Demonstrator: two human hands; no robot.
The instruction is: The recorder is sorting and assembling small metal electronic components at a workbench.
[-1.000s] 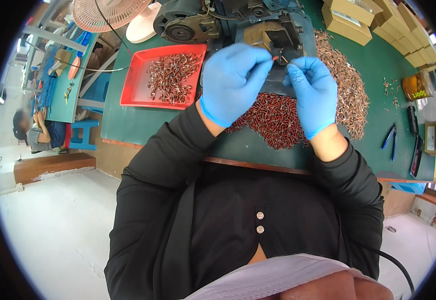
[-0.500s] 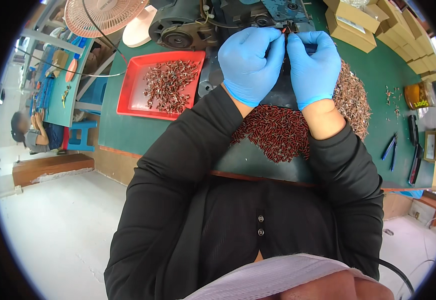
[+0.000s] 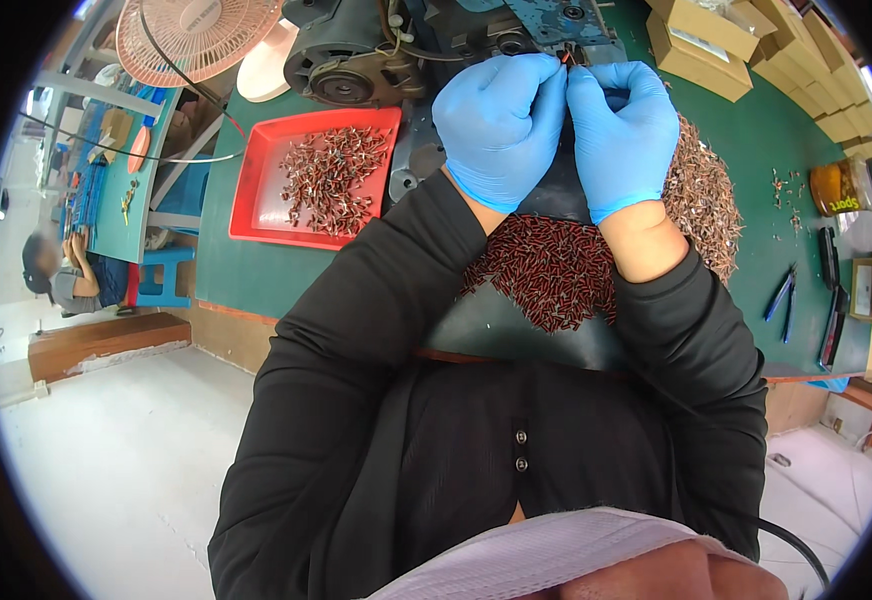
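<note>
Both hands wear blue gloves and meet at the far edge of the green bench, in front of a dark machine (image 3: pixel 516 35). My left hand (image 3: pixel 501 125) and my right hand (image 3: pixel 624 130) pinch one small red-tipped part (image 3: pixel 568 58) between their fingertips, right at the machine's mouth. Below my wrists lies a heap of small dark red parts (image 3: pixel 551 270). A second heap of paler, wired parts (image 3: pixel 701 195) spreads to the right of my right hand.
A red tray (image 3: pixel 256 195) with more small parts sits to the left. An electric motor (image 3: pixel 341 60) and a fan (image 3: pixel 196 35) stand at the back left, cardboard boxes (image 3: pixel 701 50) at the back right. Pliers (image 3: pixel 784 300) lie far right. Another person sits far left.
Both hands have moved away from me toward the machine, carrying the small part up from above the heap to the machine's mouth.
</note>
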